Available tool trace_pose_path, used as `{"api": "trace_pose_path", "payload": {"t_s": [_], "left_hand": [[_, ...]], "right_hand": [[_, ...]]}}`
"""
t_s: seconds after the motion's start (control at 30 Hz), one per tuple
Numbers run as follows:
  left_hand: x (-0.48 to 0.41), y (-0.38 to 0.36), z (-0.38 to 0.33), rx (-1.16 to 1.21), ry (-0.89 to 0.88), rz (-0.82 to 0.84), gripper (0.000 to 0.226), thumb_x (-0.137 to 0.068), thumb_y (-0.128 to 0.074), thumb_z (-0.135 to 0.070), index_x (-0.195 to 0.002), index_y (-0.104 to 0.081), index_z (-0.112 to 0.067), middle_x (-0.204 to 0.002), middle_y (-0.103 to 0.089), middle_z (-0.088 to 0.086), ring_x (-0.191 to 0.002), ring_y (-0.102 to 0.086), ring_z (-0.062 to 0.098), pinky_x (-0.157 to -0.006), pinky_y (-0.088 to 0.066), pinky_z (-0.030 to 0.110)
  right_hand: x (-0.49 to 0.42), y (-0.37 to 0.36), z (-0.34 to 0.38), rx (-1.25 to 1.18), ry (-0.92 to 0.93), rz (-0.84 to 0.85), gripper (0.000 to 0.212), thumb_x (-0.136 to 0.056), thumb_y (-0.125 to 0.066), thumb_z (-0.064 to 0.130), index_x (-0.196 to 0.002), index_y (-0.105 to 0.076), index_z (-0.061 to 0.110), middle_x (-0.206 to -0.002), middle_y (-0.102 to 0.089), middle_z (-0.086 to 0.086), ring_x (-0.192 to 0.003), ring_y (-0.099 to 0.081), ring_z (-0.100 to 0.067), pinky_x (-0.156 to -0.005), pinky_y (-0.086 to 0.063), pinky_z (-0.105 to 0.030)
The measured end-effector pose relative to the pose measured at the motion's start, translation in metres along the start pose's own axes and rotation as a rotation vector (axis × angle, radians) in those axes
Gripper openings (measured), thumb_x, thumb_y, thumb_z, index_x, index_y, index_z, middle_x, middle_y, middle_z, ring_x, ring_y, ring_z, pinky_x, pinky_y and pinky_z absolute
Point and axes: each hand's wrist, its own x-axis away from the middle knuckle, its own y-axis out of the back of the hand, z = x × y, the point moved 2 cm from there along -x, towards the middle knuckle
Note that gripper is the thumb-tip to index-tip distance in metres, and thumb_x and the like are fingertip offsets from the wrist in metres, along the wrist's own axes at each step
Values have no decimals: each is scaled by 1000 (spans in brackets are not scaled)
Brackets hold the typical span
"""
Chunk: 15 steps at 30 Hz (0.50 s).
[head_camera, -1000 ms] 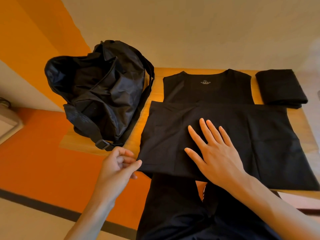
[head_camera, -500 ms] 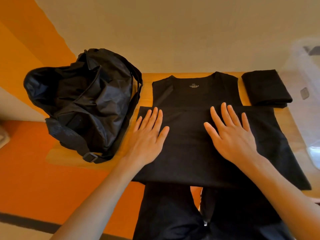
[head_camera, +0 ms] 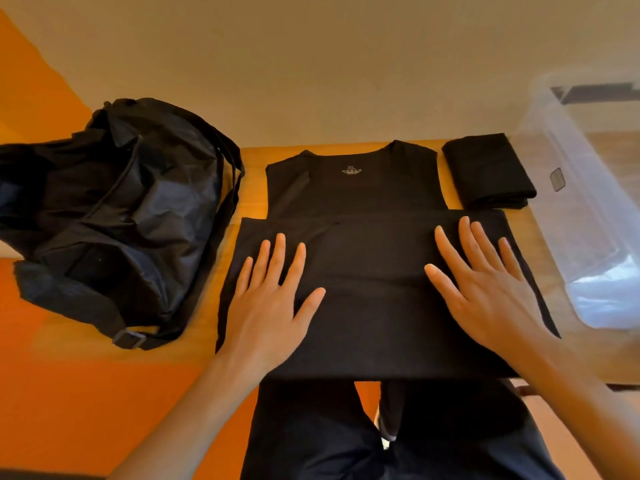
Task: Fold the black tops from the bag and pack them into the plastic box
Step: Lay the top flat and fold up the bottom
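A black top (head_camera: 367,188) lies flat on the wooden table (head_camera: 249,188), its lower half folded up over the body, neckline label showing at the far end. My left hand (head_camera: 273,299) presses flat on the left of the folded part, fingers spread. My right hand (head_camera: 488,285) presses flat on the right side the same way. A second black top (head_camera: 488,171), folded small, lies at the table's far right. The black bag (head_camera: 114,216) slumps open at the left. The clear plastic box (head_camera: 588,209) stands at the right edge.
A cream wall runs behind the table. Orange floor shows at the left and below the table's near edge. My dark-trousered legs (head_camera: 318,431) are under the near edge. A strap with a buckle (head_camera: 130,337) trails from the bag toward me.
My left hand came up from the top's near left corner and laid flat on the fabric. Both hands have slid outward, away from each other. The view shifted right, revealing the box.
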Motion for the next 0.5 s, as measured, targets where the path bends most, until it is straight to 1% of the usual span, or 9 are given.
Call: {"api": "trace_pose_path", "payload": {"t_s": [0.1, 0.17, 0.23, 0.3, 0.37, 0.43, 0.5], "left_hand": [[2, -5, 14, -25, 1, -12, 78, -97, 1, -74, -163, 2, -32, -171, 9, 0, -157, 11, 18, -129, -2, 42], [0, -3, 18, -20, -12, -17, 81, -95, 7, -75, -164, 0, -34, -172, 8, -2, -157, 11, 17, -128, 0, 40], [-3, 2, 16, 18, -9, -22, 86, -91, 15, -76, -163, -1, -34, -172, 7, -2, -157, 11, 17, -128, 3, 39], [-5, 9, 8, 56, -6, -47, 87, -90, 15, -77, -163, -5, -34, -172, 4, 1, -158, 9, 20, -128, 3, 40], [-7, 15, -5, 81, -53, -84, 81, -95, 8, -75, -163, -8, -34, -171, 4, 1, -158, 7, 20, -128, 1, 42], [-11, 14, -9, 85, -86, -78, 78, -95, 8, -74, -162, -4, -36, -170, 8, -2, -157, 10, 17, -128, 2, 42], [-16, 8, -1, 46, -60, -52, 80, -91, 16, -75, -161, 3, -38, -170, 12, -4, -156, 15, 15, -127, 7, 39]], "right_hand": [[2, -1, -10, -28, -18, 3, 77, -85, 22, 77, -153, 26, 43, -165, 30, 6, -149, 32, -12, -124, 15, -40], [2, -1, -14, -49, -33, 10, 79, -82, 25, 78, -153, 26, 43, -165, 30, 6, -148, 35, -11, -124, 15, -39], [4, 4, -14, -63, -53, 13, 82, -82, 26, 78, -155, 24, 41, -165, 30, 2, -148, 35, -14, -123, 17, -40], [12, 12, -3, -64, -48, -5, 79, -86, 22, 75, -156, 23, 38, -166, 28, -3, -150, 32, -18, -124, 16, -42], [24, 14, 14, -49, 25, -19, 75, -92, 14, 74, -157, 21, 37, -166, 26, -4, -151, 29, -21, -125, 14, -44], [34, 7, 25, -41, 88, -6, 73, -94, 11, 74, -157, 20, 39, -166, 25, -2, -152, 28, -19, -126, 13, -43], [39, -1, 19, -46, 73, -10, 72, -93, 11, 76, -156, 21, 42, -167, 25, 0, -152, 28, -17, -125, 13, -43]]}}
